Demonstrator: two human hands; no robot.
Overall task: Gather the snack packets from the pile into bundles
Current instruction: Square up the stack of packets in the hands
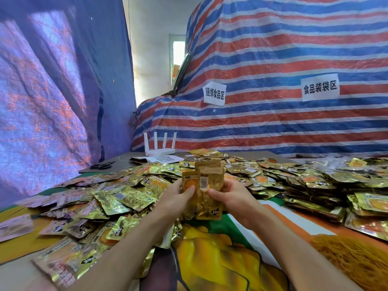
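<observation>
Cloth-covered table [241, 238] with a sprawl of gold snack packets [117, 198], white router [160, 151], black scissors [102, 165], printed paper [165, 159].

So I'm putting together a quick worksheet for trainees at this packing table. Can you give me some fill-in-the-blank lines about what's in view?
1. The left hand and right hand grip a bundle of snack ___.
2. The white router has ___ antennas.
3. The scissors lie to the ___ of the router.
4. ___ paper signs hang on the striped tarp.

Missing words: packets; four; left; two.
</observation>
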